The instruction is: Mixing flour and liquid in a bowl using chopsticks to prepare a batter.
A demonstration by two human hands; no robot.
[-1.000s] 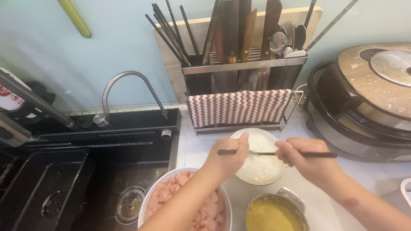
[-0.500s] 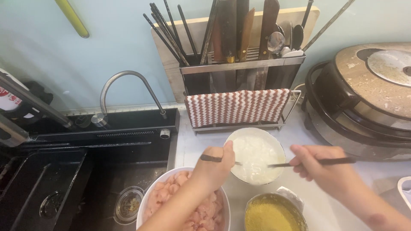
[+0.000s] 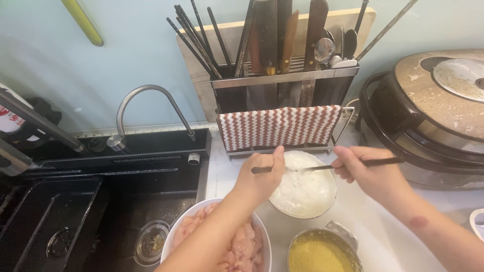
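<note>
White round bowl of pale batter [image 3: 305,194] sits under both my hands: left hand [image 3: 259,176] and right hand [image 3: 370,174] each pinch one dark chopstick [image 3: 360,163], both lying crosswise.

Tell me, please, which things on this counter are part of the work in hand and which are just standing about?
In use:
left hand and right hand, each holding a dark chopstick
bowl of white batter under the chopsticks
bowl of raw meat pieces
pot of yellow crumbs

Standing about:
utensil rack
striped cloth
tap
black sink
cooker
</note>
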